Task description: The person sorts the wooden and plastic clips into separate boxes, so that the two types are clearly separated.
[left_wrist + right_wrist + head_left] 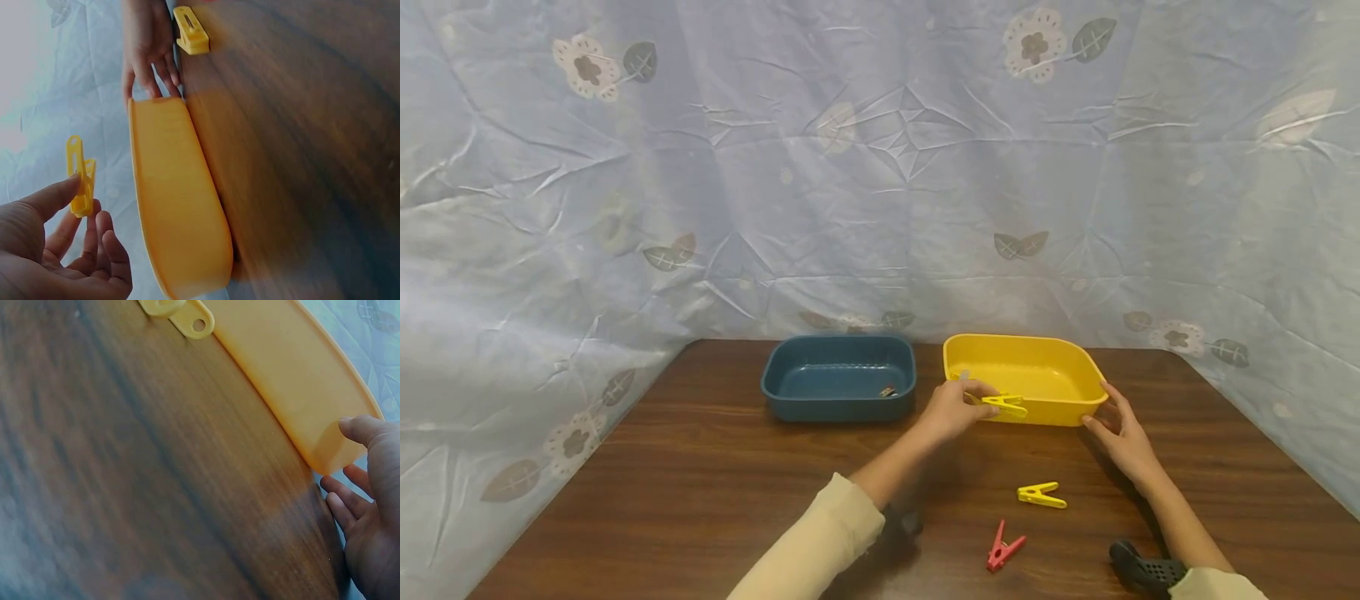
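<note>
My left hand (951, 410) pinches a yellow clothespin (1009, 406) between thumb and fingers, in front of the near wall of the yellow basin (1060, 414). In the left wrist view the same clothespin (79, 181) points upward. At the basin's right corner, my right hand (1123, 437) grips with its thumb on the front wall and its fingers around the end. A second yellow clothespin (1041, 495) lies on the table before the basin. Nearer to me lies a red clothespin (1002, 547). Part of something yellow and grey shows inside the basin, mostly hidden by my left hand.
A blue basin (842, 409) stands left of the yellow one, with a small reddish and white item (888, 391) inside, too small to identify. A black perforated object (1142, 568) is by my right forearm. A patterned curtain (880, 192) hangs behind the wooden table (685, 500).
</note>
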Demonstrator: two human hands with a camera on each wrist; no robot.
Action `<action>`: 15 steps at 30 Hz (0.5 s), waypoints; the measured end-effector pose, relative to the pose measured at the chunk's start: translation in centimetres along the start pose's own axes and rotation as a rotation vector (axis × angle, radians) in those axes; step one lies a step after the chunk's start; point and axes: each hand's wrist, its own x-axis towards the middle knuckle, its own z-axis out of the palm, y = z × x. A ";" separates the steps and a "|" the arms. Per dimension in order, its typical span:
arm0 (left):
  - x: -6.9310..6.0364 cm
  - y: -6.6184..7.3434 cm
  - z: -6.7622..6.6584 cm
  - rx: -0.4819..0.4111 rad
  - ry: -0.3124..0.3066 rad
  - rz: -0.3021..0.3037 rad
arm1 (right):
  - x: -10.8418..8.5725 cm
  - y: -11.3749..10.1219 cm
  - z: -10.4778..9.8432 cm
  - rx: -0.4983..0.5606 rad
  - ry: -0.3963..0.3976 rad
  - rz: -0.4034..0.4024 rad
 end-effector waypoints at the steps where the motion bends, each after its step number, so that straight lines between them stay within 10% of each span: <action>1: 0.2 0.0 0.0 0.004 0.007 0.003 | 0.0 0.0 0.0 -0.002 0.002 -0.001; 15: 3.4 -1.0 0.5 0.051 0.118 0.034 | 0.2 0.2 0.0 -0.016 0.024 -0.040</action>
